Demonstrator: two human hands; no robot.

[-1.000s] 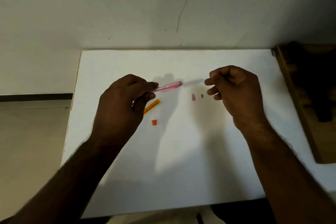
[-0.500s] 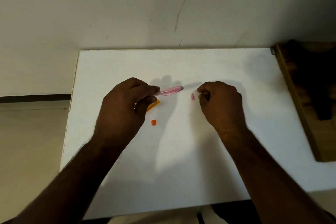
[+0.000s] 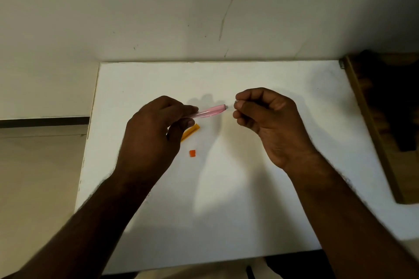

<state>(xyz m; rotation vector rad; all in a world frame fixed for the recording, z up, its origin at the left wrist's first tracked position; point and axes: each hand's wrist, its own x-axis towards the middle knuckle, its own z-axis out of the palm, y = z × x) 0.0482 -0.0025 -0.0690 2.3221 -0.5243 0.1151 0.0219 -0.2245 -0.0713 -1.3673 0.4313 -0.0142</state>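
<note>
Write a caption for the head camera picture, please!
Left hand holds a pink pen over the white table; right hand pinches a tiny part near its end.

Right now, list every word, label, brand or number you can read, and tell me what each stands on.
None can be read.
The pink pen barrel in the left hand shows no print.
The tiny part pinched by the right hand is too small to tell.
The yellow strip, orange bit, white table and wall bear no text.
</note>
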